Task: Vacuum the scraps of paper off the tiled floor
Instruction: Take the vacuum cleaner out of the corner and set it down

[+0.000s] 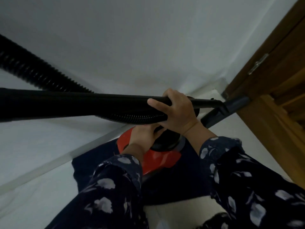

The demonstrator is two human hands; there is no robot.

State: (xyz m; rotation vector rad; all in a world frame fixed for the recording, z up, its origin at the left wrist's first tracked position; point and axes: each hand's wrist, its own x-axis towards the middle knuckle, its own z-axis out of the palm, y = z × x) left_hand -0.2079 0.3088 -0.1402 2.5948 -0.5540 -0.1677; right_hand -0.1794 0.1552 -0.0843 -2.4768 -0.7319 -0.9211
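The right hand (pixel 177 113) was wrapped around the black wand (pixel 82 103) and the ribbed hose (pixel 135 117) beneath it; the left hand (pixel 142 138) pressed on the red vacuum (pixel 158 158), its grip not discernible; the nozzle (pixel 231 107) lay at the wooden door (pixel 272 76), on the pale floor (pixel 33 187); no scraps showed.

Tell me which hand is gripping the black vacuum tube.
The right hand, wrapped around the rigid black tube and the ribbed hose beneath it. The left hand is lower, on the red vacuum body.
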